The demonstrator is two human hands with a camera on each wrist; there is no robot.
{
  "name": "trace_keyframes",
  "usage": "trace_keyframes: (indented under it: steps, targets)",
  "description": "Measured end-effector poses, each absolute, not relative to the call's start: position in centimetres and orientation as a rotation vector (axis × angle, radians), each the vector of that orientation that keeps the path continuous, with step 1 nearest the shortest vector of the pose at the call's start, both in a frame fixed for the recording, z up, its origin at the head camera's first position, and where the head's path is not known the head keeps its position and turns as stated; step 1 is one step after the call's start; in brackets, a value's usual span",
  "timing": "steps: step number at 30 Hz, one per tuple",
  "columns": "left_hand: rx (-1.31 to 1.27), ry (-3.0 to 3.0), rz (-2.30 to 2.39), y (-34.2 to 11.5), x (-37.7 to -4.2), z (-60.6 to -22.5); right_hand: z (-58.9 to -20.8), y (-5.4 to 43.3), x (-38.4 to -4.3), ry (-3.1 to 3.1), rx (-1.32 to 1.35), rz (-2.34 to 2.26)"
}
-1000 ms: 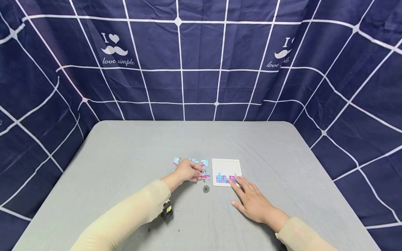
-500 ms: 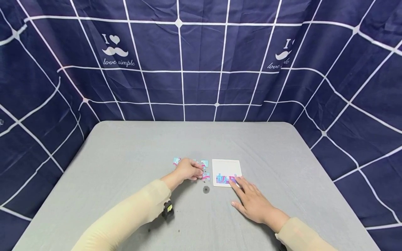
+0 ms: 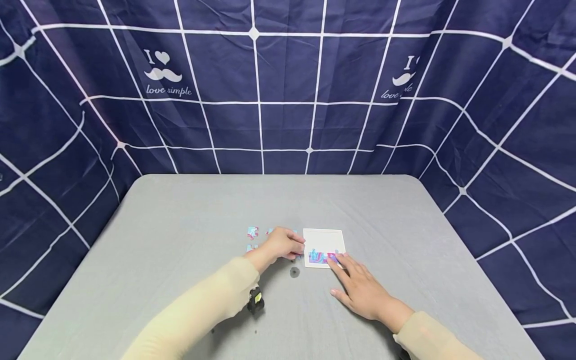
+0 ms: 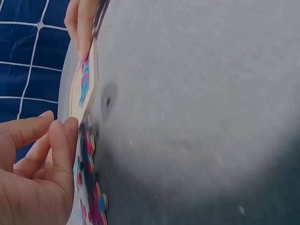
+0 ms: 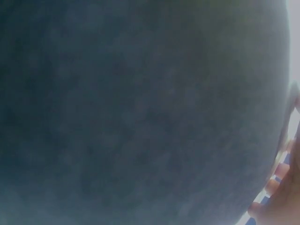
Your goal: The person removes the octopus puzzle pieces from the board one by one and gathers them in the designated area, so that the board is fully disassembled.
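Observation:
My left hand (image 3: 285, 243) is over the loose jigsaw pieces, its fingertips at the left edge of a white puzzle tray (image 3: 323, 236). In the left wrist view, thumb and fingers of the left hand (image 4: 42, 164) come close together; I cannot tell whether a piece is between them. A strip of joined blue, pink and purple pieces (image 3: 317, 257) lies along the tray's near side. My right hand (image 3: 362, 290) rests with extended fingers on the tray's near right corner. Loose puzzle pieces (image 3: 253, 232) lie left of the tray, some hidden under the left hand.
A grey cloth covers the table (image 3: 216, 210). Near the tray is a dark round spot (image 3: 294, 272) on the cloth. A dark blue curtain (image 3: 288, 125) with white lines encloses the back and sides. The left wrist wears a black device (image 3: 256, 299).
My left hand has moved right, from among the loose pieces to the tray's left edge, uncovering a piece at the left. The right hand has stayed still on the tray.

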State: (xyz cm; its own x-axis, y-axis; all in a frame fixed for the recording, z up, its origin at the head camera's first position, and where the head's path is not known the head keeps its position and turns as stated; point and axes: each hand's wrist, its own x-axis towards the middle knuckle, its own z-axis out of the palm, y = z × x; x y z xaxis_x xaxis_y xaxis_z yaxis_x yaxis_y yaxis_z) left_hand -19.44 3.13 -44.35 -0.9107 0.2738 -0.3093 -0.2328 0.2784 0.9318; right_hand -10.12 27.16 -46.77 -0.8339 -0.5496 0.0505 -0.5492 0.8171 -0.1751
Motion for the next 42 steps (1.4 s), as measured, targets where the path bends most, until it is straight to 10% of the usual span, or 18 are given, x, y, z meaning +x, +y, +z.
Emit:
trace_keyframes:
  steps: [42]
  targets:
    - [0.063, 2.289, 1.532, 5.5, -19.5, -44.2, -47.1, 27.1, -10.2, 3.011, -0.913, -0.267]
